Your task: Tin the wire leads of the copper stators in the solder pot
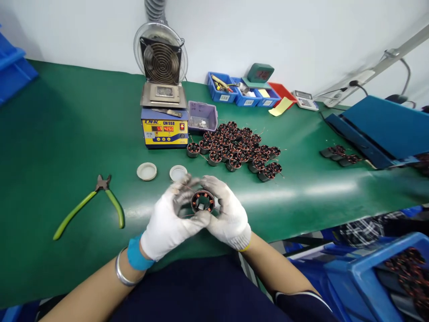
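Note:
Both of my hands wear white gloves and hold one motor stator [203, 192] above the near edge of the green bench. It is a dark ring with copper windings inside, its open end facing me. My left hand [172, 219] grips its left side, the fingers close to thin copper lead wires that stick out leftward. Around the right side curl the fingers of my right hand [228, 212]. Just beyond my left fingertips lies a small white round dish [178, 172], and a second dish [146, 171] sits to its left. Green-handled cutting pliers [102, 184] lie open on the left.
Several more stators [234, 145] stand grouped behind my hands. At the back are a solder pot [164, 129] with a fan [161, 62], a purple bin [203, 115] and blue trays [221, 87]. A blue machine [385, 129] stands right; a blue crate [355, 273] is below the bench.

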A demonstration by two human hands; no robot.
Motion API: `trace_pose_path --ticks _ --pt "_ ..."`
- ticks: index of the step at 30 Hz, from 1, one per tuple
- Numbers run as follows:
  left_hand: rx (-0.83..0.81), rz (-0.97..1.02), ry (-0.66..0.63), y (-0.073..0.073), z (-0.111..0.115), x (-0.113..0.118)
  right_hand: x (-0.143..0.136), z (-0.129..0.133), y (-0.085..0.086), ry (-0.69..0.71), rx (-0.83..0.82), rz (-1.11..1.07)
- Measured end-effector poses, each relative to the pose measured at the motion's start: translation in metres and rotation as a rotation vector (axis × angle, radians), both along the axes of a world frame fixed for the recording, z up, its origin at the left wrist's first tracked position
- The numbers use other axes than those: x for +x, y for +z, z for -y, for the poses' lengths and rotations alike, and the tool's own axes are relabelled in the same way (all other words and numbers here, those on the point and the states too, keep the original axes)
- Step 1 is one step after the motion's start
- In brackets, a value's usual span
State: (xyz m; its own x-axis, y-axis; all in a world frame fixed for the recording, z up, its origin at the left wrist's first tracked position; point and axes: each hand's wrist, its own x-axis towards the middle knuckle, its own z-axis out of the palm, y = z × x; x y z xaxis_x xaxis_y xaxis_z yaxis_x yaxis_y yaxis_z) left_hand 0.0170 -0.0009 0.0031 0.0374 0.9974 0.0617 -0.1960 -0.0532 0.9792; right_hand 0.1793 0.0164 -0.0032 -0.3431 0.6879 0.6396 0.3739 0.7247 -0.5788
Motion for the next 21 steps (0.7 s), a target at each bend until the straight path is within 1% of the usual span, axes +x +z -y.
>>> trace_pose_path --ticks 2,3,4,5,6,8,9,11,12,13,14,16,17,18,21 --pt "0.292 -0.154 0.133 -0.001 -0.001 -0.005 0.004 -0.001 0.001 0.011 0.01 0.021" --pt "0.43 -0.265 0.173 0.0 -0.002 -0.009 0.007 -0.002 0.002 0.025 0.028 0.052" --pt "0.523 -0.393 0.184 0.001 -0.003 -0.011 0.01 -0.003 0.003 0.041 0.053 0.084" --pt "0.566 -0.521 0.167 0.002 -0.004 -0.014 0.013 -0.003 0.003 0.051 0.083 0.109" --pt "0.561 -0.635 0.133 0.004 -0.006 -0.016 0.016 -0.004 0.003 0.051 0.11 0.125" --pt "0.495 -0.782 0.03 0.006 -0.007 -0.02 0.02 -0.004 0.002 0.02 0.129 0.129" --pt "0.459 -0.8 -0.049 0.007 -0.008 -0.021 0.022 -0.005 0.002 -0.002 0.124 0.123" --pt "0.366 -0.743 -0.278 0.01 -0.008 -0.026 0.024 -0.005 0.001 -0.031 0.101 0.099" --pt "0.3 -0.689 -0.362 0.012 -0.008 -0.028 0.025 -0.004 0.001 -0.04 0.093 0.081" --pt "0.229 -0.62 -0.379 0.014 -0.009 -0.029 0.026 -0.004 0.001 -0.047 0.091 0.063" --pt "0.158 -0.542 -0.316 0.016 -0.009 -0.029 0.026 -0.004 0.001 -0.055 0.092 0.048" --pt "0.043 -0.376 -0.076 0.018 -0.012 -0.026 0.026 -0.004 0.001 -0.068 0.101 0.028" --pt "-0.004 -0.306 -0.005 0.018 -0.012 -0.023 0.025 -0.004 0.002 -0.072 0.108 0.026" --pt "-0.045 -0.263 -0.014 0.017 -0.012 -0.019 0.025 -0.004 0.002 -0.071 0.113 0.03" --pt "-0.121 -0.246 -0.29 0.011 -0.008 -0.006 0.022 -0.004 0.001 -0.069 0.12 0.084"
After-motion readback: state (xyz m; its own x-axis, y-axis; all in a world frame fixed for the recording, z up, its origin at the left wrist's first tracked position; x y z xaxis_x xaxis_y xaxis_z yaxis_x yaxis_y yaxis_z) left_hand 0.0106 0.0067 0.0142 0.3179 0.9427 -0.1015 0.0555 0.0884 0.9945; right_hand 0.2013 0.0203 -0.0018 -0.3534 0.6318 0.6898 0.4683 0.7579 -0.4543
